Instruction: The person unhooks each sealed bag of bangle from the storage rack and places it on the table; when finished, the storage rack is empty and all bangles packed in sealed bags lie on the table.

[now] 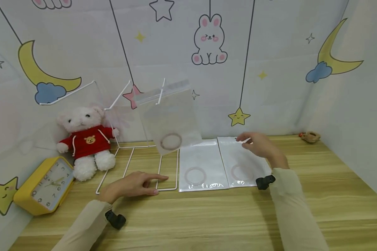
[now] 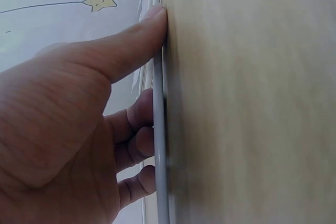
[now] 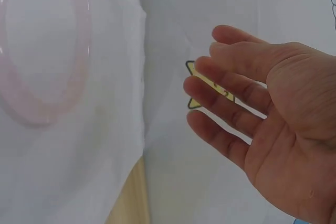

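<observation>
My left hand [image 1: 135, 184] rests at the front of a white wire rack [image 1: 177, 167]. Its index finger is straight, and the thumb [image 2: 139, 35] touches the front wire. From one of the rack's upper prongs hangs a clear-topped zip bag [image 1: 154, 118] with a pale ring, likely a bangle [image 1: 171, 141], inside. To the rack's right lie two more zip bags, a middle one [image 1: 204, 150] and a right one [image 1: 235, 151], each with a pinkish ring. Over the right bag's top edge is my right hand [image 1: 259, 144], fingers loosely bent and holding nothing [image 3: 294, 103].
A white plush bear [image 1: 81, 120] in a red sweater sits at the rack's left, behind a yellow alarm clock [image 1: 47, 184]. Near the back right corner lies a small brown object [image 1: 311, 136]. A patterned cloth [image 1: 270, 104] stands behind the wooden table [image 1: 207, 223].
</observation>
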{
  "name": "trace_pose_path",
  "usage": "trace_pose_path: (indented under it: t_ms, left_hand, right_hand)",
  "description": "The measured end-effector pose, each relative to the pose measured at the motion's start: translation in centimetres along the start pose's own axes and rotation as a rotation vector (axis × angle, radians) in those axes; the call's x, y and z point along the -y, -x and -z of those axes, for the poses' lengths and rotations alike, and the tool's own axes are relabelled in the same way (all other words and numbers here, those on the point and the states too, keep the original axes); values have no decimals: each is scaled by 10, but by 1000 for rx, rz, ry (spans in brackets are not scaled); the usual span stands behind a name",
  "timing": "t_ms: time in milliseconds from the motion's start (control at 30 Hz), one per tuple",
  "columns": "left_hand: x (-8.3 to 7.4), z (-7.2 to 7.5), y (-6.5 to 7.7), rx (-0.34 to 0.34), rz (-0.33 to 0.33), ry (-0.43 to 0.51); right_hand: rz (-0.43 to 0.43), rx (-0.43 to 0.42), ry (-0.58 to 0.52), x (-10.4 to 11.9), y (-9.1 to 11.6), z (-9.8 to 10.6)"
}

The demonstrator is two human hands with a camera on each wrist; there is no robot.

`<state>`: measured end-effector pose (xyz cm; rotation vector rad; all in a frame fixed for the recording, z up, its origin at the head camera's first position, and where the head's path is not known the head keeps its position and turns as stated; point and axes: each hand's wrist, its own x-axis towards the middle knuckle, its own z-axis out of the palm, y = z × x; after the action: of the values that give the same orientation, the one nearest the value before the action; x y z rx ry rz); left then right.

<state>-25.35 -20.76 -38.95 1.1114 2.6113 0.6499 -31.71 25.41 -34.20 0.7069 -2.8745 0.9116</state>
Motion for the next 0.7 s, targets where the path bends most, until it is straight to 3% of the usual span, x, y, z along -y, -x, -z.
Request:
trace_pose_path:
  t_ms: [700]
  left_hand:
    - [0,0,0,12,12,15]
  right_hand:
    - [199,-74,-22,68,-31,-44]
